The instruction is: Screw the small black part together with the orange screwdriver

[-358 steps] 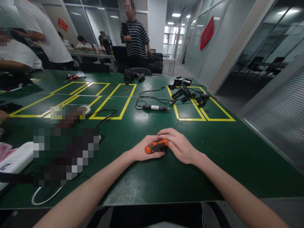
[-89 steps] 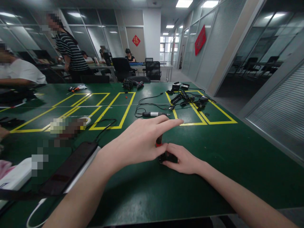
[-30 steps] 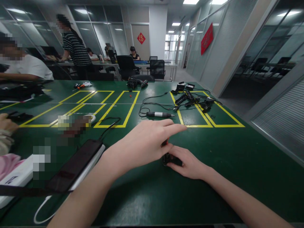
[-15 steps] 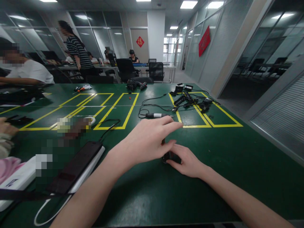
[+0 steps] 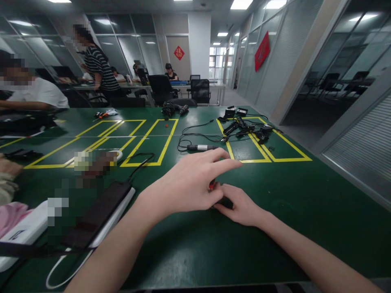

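Note:
My left hand (image 5: pixel 191 181) reaches across from the lower left, its thumb curled in and one finger stretched out to the right. A small red bit (image 5: pixel 211 185) shows by the inner side of that hand. What the thumb and the hidden fingers hold I cannot make out. Against it, low over the green table (image 5: pixel 189 252), my right hand (image 5: pixel 242 203) grips a dark object (image 5: pixel 226 202), mostly covered by both hands. Beyond my left hand lies a black and silver pen-shaped tool (image 5: pixel 201 147) with a cord.
Black parts and cables (image 5: pixel 244 128) lie in a yellow-taped box at the right. A coiled black cable with a tool (image 5: pixel 174 109) is farther back. On the left are a dark phone-like slab (image 5: pixel 100 211), a white power bank (image 5: pixel 24 236) and another person's hand (image 5: pixel 9 167).
My left thumb has moved down and inward, and its outstretched finger has shifted slightly right. The red bit has come into sight. My right hand has barely moved.

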Tool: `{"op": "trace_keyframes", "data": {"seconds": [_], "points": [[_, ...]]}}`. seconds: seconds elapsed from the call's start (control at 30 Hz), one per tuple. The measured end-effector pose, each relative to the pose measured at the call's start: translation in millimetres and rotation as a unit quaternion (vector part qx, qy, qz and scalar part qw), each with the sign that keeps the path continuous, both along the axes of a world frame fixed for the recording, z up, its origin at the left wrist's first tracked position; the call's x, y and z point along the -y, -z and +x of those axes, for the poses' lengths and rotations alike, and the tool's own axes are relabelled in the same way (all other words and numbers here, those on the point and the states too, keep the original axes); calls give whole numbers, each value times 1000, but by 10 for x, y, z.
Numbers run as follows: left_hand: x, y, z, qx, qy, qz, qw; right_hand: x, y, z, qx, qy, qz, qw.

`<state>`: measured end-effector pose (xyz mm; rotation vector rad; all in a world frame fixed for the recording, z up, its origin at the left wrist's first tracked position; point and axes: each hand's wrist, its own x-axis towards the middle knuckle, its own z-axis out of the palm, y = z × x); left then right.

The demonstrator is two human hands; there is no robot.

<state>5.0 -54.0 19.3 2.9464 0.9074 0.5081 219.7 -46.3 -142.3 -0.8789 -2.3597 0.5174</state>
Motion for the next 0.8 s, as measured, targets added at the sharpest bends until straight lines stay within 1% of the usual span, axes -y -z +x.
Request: {"op": "trace_keyframes", "data": {"seconds": [0.07,0.17,0.23,0.4,0.53,0.7,0.8], "points": [[14,-7,2,-3,0,6,1000,0,-1,2,4,2,-5,1000],[6,-1,13,-18,-45,40,998,0,-11,5,10,0,-10,1000],[-4,-2,15,-27,-62,46,997,-1,-16,7,9,-4,-8,1000],[5,-27,-5,-21,-22,21,999,-2,-9,13,4,-4,-4,1000],[10,-31,3,-28,-50,35,998,-7,9,16,5,-5,-9,1000],[6,-5,10,-7,-7,23,1000,-11,19,14,0,-3,-7,1000],[7,13,5,-9,-35,38,999,-8,6,12,9,-2,-11,1000]]}}
